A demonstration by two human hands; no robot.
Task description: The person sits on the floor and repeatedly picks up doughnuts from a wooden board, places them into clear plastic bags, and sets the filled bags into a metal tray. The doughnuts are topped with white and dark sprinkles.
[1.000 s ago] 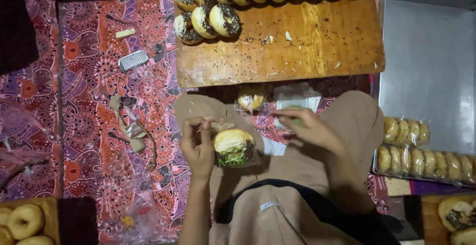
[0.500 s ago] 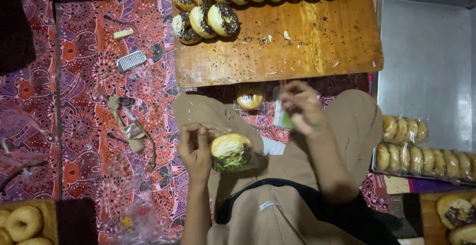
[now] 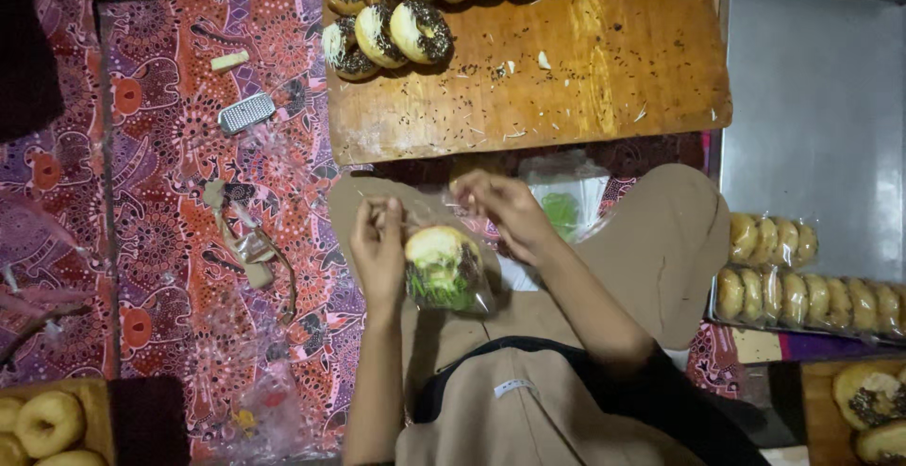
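Midway through a batch, a seated person slips a topped doughnut (image 3: 442,258) into a clear plastic bag (image 3: 451,277) over the lap: the left hand (image 3: 377,251) pinches the bag's open edge closed between its fingers, the right hand (image 3: 505,209) grips the opposite edge, and the doughnut sits inside with the mouth not yet sealed. Judging by the scene, much remains: a row of glazed doughnuts (image 3: 415,13) lies unbagged along the far side of the wooden board (image 3: 585,79), while bagged doughnuts (image 3: 812,287) already rest on the metal tray (image 3: 812,98) to the right. A stack of spare bags (image 3: 566,202) lies just beyond the right hand
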